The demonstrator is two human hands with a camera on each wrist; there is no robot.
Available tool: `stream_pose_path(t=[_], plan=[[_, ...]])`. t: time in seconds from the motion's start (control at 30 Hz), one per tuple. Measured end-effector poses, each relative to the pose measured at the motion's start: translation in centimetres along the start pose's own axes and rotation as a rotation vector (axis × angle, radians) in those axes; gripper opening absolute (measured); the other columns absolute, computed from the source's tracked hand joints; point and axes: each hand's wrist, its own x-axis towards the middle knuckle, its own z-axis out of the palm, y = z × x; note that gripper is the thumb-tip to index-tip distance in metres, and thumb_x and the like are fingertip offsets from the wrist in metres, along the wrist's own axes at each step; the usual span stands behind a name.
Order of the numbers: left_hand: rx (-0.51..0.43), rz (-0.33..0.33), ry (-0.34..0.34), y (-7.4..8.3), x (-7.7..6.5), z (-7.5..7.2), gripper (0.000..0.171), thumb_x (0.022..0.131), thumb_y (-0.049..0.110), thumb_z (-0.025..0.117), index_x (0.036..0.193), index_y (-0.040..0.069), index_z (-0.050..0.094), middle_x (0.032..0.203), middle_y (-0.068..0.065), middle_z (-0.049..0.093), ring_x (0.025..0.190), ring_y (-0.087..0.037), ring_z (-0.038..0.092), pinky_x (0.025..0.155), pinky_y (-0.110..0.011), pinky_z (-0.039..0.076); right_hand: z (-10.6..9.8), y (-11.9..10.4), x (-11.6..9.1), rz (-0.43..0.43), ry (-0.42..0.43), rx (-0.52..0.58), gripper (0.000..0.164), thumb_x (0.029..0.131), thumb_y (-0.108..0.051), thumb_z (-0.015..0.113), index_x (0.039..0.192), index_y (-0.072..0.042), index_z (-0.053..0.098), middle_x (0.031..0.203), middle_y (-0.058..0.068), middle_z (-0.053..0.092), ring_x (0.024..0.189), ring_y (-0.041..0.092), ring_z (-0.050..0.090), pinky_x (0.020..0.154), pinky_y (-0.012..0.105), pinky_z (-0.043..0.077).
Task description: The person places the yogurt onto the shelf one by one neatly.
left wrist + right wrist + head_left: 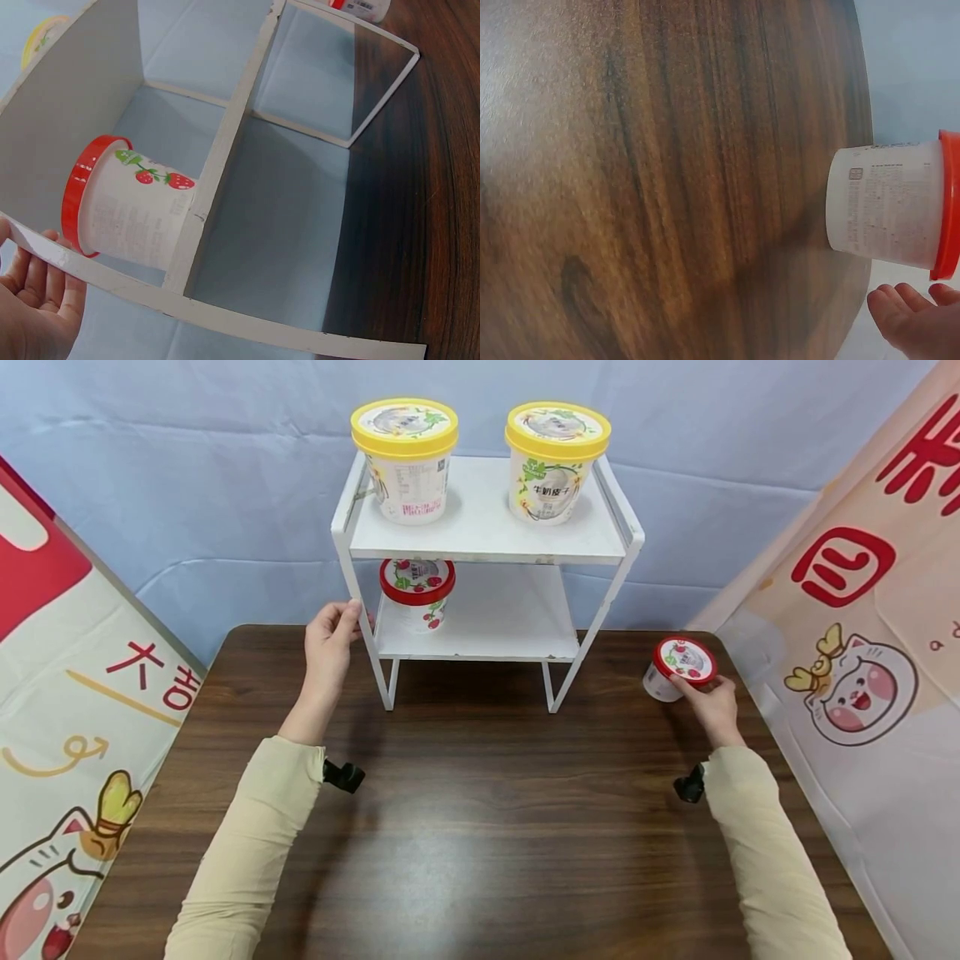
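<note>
My left hand (330, 635) grips the left front post of a white two-tier rack (487, 647), thumb in front and fingers behind the post. Just inside that post, on the lower shelf, stands a white tub with a red lid (417, 581) and strawberry pictures; the left wrist view shows the tub (139, 210) sideways. Over at the table's right, my right hand (712, 706) is at the near side of another red-lidded tub (663, 683), which stands upright. In the right wrist view the fingers (900, 315) look loosely bent, with a small gap to the tub (889, 206).
Two yellow-lidded tubs stand on the rack's top shelf, one at left (405, 460) and one at right (558, 460). The rack rests at the back of a dark wooden table (480, 827). Pale blue cloth (247, 468) hangs behind, with printed banners (862, 635) at both sides.
</note>
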Motion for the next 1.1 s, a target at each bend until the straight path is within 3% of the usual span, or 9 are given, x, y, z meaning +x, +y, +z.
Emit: stream_pose_path(t=[0.27, 0.57, 0.97, 1.1], plan=[[0.005, -0.003, 0.004, 0.1, 0.0, 0.1, 0.020, 0.093, 0.022, 0.052, 0.084, 0.005, 0.056, 0.080, -0.001, 0.062, 0.077, -0.011, 0.057, 0.073, -0.021, 0.047, 0.6, 0.2, 0.5, 0.054, -0.025, 0.047, 0.101, 0.080, -0.050, 0.060, 0.141, 0.000, -0.003, 0.145, 0.024, 0.015, 0.133, 0.032, 0.021, 0.107, 0.042, 0.023], [0.007, -0.006, 0.008, -0.1, 0.1, 0.0, 0.017, 0.093, 0.021, 0.052, 0.083, 0.008, 0.057, 0.077, 0.006, 0.062, 0.080, -0.014, 0.059, 0.074, -0.022, 0.047, 1.2, 0.5, 1.1, 0.090, 0.003, 0.109, 0.100, 0.078, -0.042, 0.065, 0.142, -0.006, -0.004, 0.147, 0.019, 0.011, 0.135, 0.028, 0.016, 0.109, 0.037, 0.019], [-0.005, 0.003, 0.008, 0.1, 0.0, 0.0, 0.018, 0.093, 0.021, 0.052, 0.082, 0.008, 0.056, 0.076, 0.005, 0.061, 0.077, -0.011, 0.057, 0.072, -0.021, 0.047, 2.1, 0.7, 1.8, 0.083, 0.057, 0.237, 0.104, 0.074, -0.032, 0.074, 0.142, -0.013, -0.003, 0.148, 0.013, 0.010, 0.135, 0.021, 0.016, 0.109, 0.032, 0.018], [-0.004, -0.003, 0.007, 0.0, 0.0, 0.0, 0.018, 0.093, 0.021, 0.052, 0.082, 0.008, 0.056, 0.077, 0.005, 0.061, 0.078, -0.012, 0.058, 0.072, -0.021, 0.047, 2.2, 0.6, 1.8, 0.063, 0.066, 0.281, 0.108, 0.071, -0.035, 0.076, 0.142, -0.015, -0.003, 0.148, 0.012, 0.009, 0.135, 0.021, 0.015, 0.109, 0.033, 0.018]])
